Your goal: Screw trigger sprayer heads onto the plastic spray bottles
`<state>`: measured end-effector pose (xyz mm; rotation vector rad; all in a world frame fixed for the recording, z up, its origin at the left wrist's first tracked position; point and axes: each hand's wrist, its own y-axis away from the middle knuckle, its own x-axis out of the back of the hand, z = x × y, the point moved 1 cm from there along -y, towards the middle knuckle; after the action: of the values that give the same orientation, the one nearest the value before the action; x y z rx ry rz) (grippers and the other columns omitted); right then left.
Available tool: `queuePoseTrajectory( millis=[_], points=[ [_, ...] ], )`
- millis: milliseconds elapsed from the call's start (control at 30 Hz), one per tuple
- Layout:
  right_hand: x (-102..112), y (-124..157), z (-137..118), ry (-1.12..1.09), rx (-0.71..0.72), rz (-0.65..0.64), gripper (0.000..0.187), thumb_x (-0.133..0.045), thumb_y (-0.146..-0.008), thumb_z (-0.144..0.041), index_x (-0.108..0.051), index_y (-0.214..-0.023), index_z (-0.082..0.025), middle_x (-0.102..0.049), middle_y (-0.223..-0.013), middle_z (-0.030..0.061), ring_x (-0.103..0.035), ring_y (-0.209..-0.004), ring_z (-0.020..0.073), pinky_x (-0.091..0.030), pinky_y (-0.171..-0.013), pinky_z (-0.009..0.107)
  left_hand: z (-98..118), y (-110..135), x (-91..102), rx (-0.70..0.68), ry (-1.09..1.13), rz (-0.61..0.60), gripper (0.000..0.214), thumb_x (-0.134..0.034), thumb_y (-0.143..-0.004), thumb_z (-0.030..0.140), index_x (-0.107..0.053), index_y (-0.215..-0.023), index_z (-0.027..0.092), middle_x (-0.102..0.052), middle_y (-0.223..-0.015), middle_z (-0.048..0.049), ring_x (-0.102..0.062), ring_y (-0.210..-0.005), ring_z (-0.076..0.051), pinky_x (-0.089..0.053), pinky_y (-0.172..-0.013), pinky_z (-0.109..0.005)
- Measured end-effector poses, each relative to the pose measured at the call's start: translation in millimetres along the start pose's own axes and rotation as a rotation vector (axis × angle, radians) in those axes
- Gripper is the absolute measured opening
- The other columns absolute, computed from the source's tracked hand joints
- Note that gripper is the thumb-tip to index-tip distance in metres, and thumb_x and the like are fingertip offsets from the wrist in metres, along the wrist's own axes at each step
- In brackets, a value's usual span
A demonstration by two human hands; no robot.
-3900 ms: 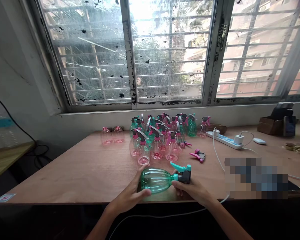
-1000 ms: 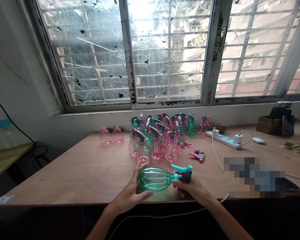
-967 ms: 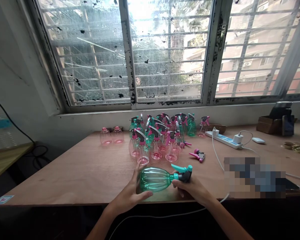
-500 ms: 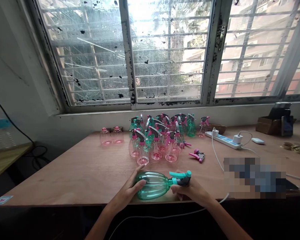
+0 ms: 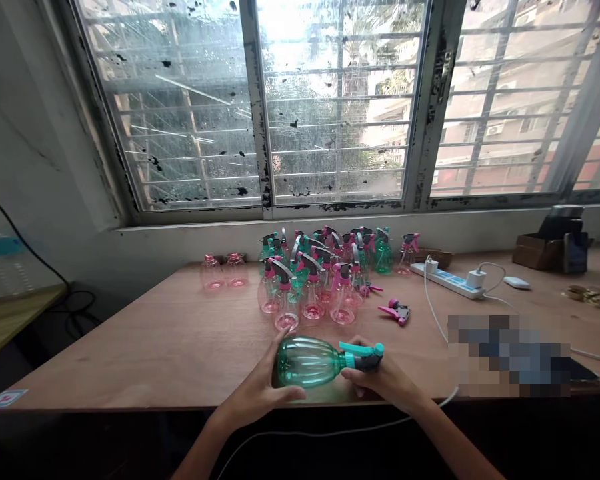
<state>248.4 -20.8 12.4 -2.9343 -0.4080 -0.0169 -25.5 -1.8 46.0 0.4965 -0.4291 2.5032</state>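
A clear green spray bottle (image 5: 307,362) lies on its side in the air above the table's front edge, base to the left, with a turquoise and black spray head (image 5: 363,357) at the right. My left hand (image 5: 260,383) cups the bottle's base, its thumb stretched along the near side and its fingers at the far side. Closed round the spray head and neck is my right hand (image 5: 383,380); some of its fingers are hidden behind the head. Just beyond stand several pink spray bottles (image 5: 313,300) with black and pink heads.
Green spray bottles (image 5: 383,253) stand among the group at the back. Two headless pink bottles (image 5: 236,272) are to its left. A loose pink spray head (image 5: 396,311) lies right of the group, near a white power strip (image 5: 447,280) with cables. A cardboard box (image 5: 537,250) sits back right.
My left thumb has slid off the bottle's front to its lower near edge, and the left fingers have loosened and shifted. The bottle's base has risen slightly. My right hand stays at the spray head.
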Motion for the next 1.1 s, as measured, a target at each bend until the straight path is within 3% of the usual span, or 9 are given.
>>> queuePoseTrajectory(
  millis=[167,233,400,533,633,767,933,1100],
  points=[
    [-2.3,2.9,-0.8,0.064,0.038,-0.096,0.032,-0.080,-0.081,-0.038,-0.057,-0.095,-0.021,-0.067,-0.071,-0.0047,-0.061,-0.058,0.0131,-0.045,-0.052,0.023,-0.3,2.0,4.4,0.005,0.018,-0.004,0.089,-0.057,-0.093,0.062,-0.011,-0.162,0.029,-0.028,-0.166,-0.0114,-0.027,-0.151,-0.035,-0.024,-0.125,-0.051],
    [-2.1,2.6,0.0,0.072,0.036,-0.092,0.031,-0.079,-0.082,-0.038,-0.058,-0.096,-0.020,-0.067,-0.070,-0.0049,-0.062,-0.058,0.0132,-0.045,-0.052,0.023,0.8,2.4,5.3,0.025,0.020,-0.003,0.084,-0.051,-0.096,0.063,-0.012,-0.162,0.029,-0.032,-0.165,-0.0107,-0.030,-0.150,-0.034,-0.023,-0.125,-0.050],
    [-0.4,-0.8,4.5,0.002,-0.001,-0.013,0.035,-0.080,-0.080,-0.042,-0.057,-0.094,-0.020,-0.060,-0.056,-0.0086,-0.057,-0.050,0.0122,-0.047,-0.054,0.026,1.3,1.2,2.9,0.020,0.019,-0.012,0.097,-0.071,-0.088,0.051,-0.009,-0.162,0.033,-0.034,-0.163,-0.0091,-0.033,-0.149,-0.035,-0.030,-0.123,-0.048],
    [0.6,-2.1,7.4,0.018,-0.050,0.071,0.035,-0.077,-0.083,-0.045,-0.062,-0.097,-0.017,-0.060,-0.054,-0.0070,-0.055,-0.050,0.0122,-0.045,-0.054,0.026,-2.2,-1.0,-0.5,-0.004,-0.019,0.001,0.111,-0.081,-0.082,0.041,-0.004,-0.162,0.034,-0.023,-0.168,-0.0098,-0.029,-0.151,-0.035,-0.031,-0.123,-0.048],
    [1.0,-2.1,7.3,0.011,-0.029,0.064,0.040,-0.076,-0.084,-0.044,-0.059,-0.109,-0.018,-0.059,-0.054,-0.0087,-0.054,-0.048,0.0116,-0.043,-0.052,0.024,-3.2,-2.0,-1.6,-0.010,-0.060,0.015,0.112,-0.081,-0.082,0.039,-0.003,-0.162,0.035,-0.014,-0.170,-0.0096,-0.025,-0.152,-0.035,-0.028,-0.124,-0.049],
    [0.8,-1.5,4.7,0.040,0.011,0.005,0.034,-0.077,-0.083,-0.041,-0.056,-0.100,-0.020,-0.059,-0.056,-0.0088,-0.055,-0.050,0.0120,-0.042,-0.050,0.023,-2.6,-0.9,0.0,0.001,-0.012,-0.010,0.115,-0.081,-0.081,0.043,0.000,-0.161,0.036,-0.016,-0.170,-0.0091,-0.025,-0.152,-0.036,-0.030,-0.123,-0.050],
    [-1.6,1.1,0.0,0.117,0.070,-0.078,0.028,-0.076,-0.084,-0.034,-0.058,-0.099,-0.021,-0.064,-0.068,-0.0053,-0.059,-0.056,0.0126,-0.043,-0.052,0.022,-7.4,1.5,5.2,-0.033,0.028,0.003,0.086,-0.056,-0.094,0.060,-0.010,-0.162,0.032,-0.016,-0.171,-0.0075,-0.017,-0.155,-0.035,-0.017,-0.127,-0.051],
    [-1.2,2.4,-1.7,0.138,0.052,-0.063,0.027,-0.077,-0.084,-0.033,-0.059,-0.098,-0.019,-0.064,-0.065,-0.0054,-0.059,-0.056,0.0127,-0.044,-0.053,0.023,-8.8,1.5,6.5,0.006,0.009,0.021,0.072,-0.047,-0.100,0.058,-0.019,-0.161,0.032,-0.021,-0.170,-0.0049,-0.016,-0.156,-0.032,-0.012,-0.128,-0.050]
  ],
)
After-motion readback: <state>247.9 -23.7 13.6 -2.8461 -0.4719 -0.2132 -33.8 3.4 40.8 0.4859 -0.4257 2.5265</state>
